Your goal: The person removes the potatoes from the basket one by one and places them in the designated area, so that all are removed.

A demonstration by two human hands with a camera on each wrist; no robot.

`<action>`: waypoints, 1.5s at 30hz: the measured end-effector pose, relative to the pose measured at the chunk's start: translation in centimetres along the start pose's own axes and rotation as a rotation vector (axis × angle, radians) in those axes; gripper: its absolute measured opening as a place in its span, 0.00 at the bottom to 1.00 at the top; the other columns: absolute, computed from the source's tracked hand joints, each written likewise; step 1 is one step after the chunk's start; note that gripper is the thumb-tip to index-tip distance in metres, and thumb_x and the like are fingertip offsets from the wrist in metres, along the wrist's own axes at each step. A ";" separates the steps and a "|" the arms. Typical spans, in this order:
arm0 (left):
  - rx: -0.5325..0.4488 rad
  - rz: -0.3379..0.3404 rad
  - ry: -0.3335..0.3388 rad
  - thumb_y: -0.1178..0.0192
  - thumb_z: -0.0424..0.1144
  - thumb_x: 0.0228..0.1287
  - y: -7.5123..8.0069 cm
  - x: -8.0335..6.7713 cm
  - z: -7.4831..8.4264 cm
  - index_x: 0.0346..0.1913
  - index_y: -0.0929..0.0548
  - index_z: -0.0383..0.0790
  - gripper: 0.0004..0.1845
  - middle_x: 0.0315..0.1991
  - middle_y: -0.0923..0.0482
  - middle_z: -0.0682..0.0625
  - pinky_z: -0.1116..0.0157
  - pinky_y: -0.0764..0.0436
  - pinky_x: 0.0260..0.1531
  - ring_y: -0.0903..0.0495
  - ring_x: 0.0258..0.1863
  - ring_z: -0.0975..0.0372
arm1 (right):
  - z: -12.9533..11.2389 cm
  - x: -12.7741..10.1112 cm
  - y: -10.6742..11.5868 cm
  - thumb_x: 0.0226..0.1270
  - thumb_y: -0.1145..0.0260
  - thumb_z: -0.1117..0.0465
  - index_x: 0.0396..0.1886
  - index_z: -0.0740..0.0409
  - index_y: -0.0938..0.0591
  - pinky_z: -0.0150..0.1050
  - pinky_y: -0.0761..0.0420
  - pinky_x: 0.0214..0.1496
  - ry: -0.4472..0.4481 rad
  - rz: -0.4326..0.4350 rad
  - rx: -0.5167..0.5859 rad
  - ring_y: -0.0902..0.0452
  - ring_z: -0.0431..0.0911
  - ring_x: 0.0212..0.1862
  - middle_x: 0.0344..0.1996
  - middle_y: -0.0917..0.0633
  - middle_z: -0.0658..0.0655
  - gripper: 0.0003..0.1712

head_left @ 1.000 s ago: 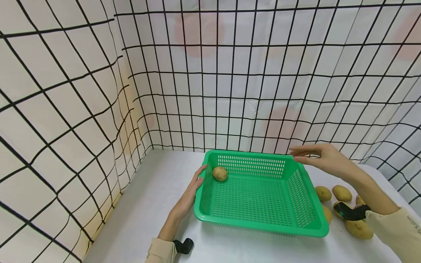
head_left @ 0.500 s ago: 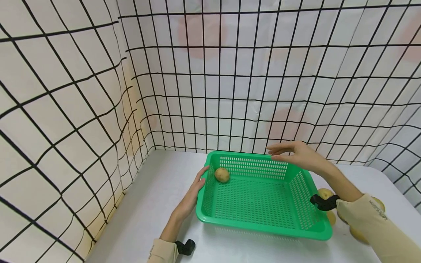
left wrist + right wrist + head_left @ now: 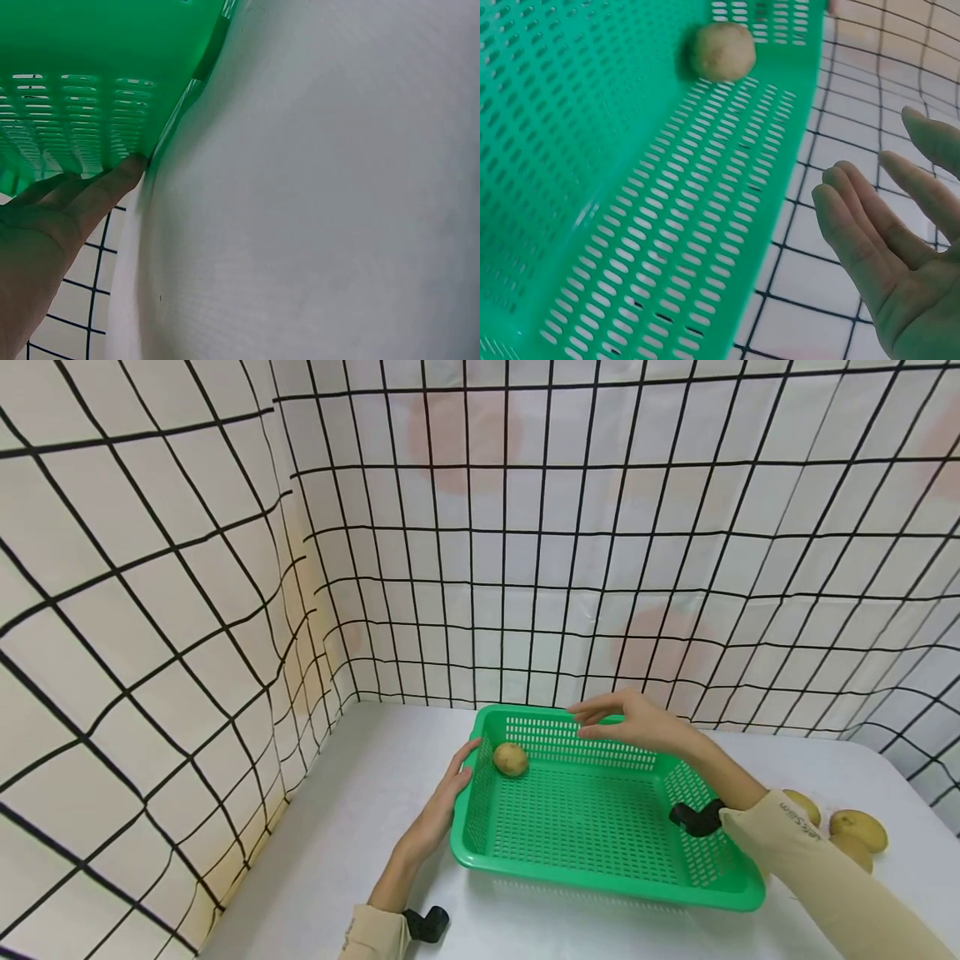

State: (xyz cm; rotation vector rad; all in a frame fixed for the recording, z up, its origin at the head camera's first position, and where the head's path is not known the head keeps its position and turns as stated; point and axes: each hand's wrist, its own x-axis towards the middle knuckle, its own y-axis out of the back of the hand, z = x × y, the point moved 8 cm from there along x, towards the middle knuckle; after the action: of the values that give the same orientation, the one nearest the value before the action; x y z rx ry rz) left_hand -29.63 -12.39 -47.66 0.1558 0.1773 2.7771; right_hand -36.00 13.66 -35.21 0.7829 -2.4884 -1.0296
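Observation:
A green plastic basket (image 3: 592, 881) with slotted walls stands on the white table. In its far left corner lies one potato (image 3: 511, 760). My left hand (image 3: 438, 810) rests against the basket's left side, fingertips at the rim; the left wrist view shows its fingers (image 3: 105, 191) stretched along the outer wall. Over the far side of the basket, my right hand (image 3: 633, 720) hovers with fingers loosely extended and nothing in them. In the right wrist view, that hand's fingers are spread apart, beyond the basket's long rim.
Several potatoes (image 3: 858, 831) lie on the table to the right of the basket, partly hidden behind my right sleeve (image 3: 795, 852). A black wire grid (image 3: 532, 585) over white sheeting stands behind the table and along its left.
My right hand has moved left from the basket's far right corner to over its back side. The left hand keeps its place on the left rim. The potato stays in its corner.

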 end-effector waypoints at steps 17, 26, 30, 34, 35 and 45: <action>-0.007 -0.003 0.004 0.71 0.56 0.85 0.0 0.0 -0.3 0.82 0.52 0.66 0.28 0.85 0.57 0.48 0.37 0.35 0.70 0.45 0.79 0.43 | 0.7 2.7 -4.7 0.72 0.30 0.55 0.67 0.61 0.19 0.49 0.14 0.56 0.053 -0.096 0.042 0.14 0.57 0.57 0.57 0.13 0.67 0.27; -0.011 -0.007 0.009 0.70 0.56 0.85 -0.1 0.1 -0.3 0.83 0.52 0.65 0.28 0.85 0.58 0.47 0.36 0.34 0.70 0.45 0.79 0.41 | 1.8 3.8 -6.6 0.73 0.30 0.56 0.69 0.65 0.22 0.56 0.16 0.60 0.027 -0.103 0.149 0.17 0.61 0.60 0.60 0.15 0.69 0.29; -0.008 -0.013 0.008 0.70 0.56 0.85 -0.2 0.2 -0.1 0.83 0.52 0.64 0.29 0.85 0.57 0.46 0.37 0.33 0.69 0.44 0.79 0.42 | 2.3 3.9 -6.6 0.73 0.31 0.57 0.69 0.64 0.22 0.58 0.18 0.61 0.006 -0.083 0.160 0.17 0.60 0.59 0.59 0.15 0.68 0.29; -0.006 -0.011 0.003 0.70 0.56 0.85 -0.2 0.2 0.0 0.83 0.52 0.64 0.29 0.85 0.56 0.45 0.38 0.31 0.68 0.42 0.78 0.42 | 2.5 4.2 -7.1 0.73 0.30 0.58 0.69 0.65 0.22 0.58 0.18 0.61 0.006 -0.084 0.173 0.16 0.61 0.59 0.60 0.16 0.70 0.29; -0.007 -0.009 0.002 0.70 0.56 0.85 -0.2 0.2 0.0 0.83 0.52 0.64 0.28 0.84 0.56 0.45 0.38 0.31 0.68 0.42 0.77 0.42 | 2.5 4.4 -7.3 0.73 0.30 0.58 0.69 0.66 0.22 0.58 0.17 0.61 0.006 -0.087 0.180 0.17 0.62 0.59 0.60 0.16 0.70 0.29; -0.011 -0.006 -0.001 0.70 0.55 0.85 0.1 0.1 0.0 0.83 0.51 0.63 0.28 0.84 0.56 0.46 0.40 0.33 0.69 0.42 0.77 0.43 | 2.9 5.3 -9.1 0.72 0.30 0.59 0.68 0.65 0.22 0.59 0.17 0.61 0.014 -0.081 0.163 0.18 0.65 0.61 0.59 0.15 0.71 0.29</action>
State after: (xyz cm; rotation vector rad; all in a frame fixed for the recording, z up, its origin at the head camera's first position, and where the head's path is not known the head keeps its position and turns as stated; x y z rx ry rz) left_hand -29.74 -12.43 -47.63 0.1533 0.1622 2.7712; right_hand -38.36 6.70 -43.28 0.9430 -2.5714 -0.8514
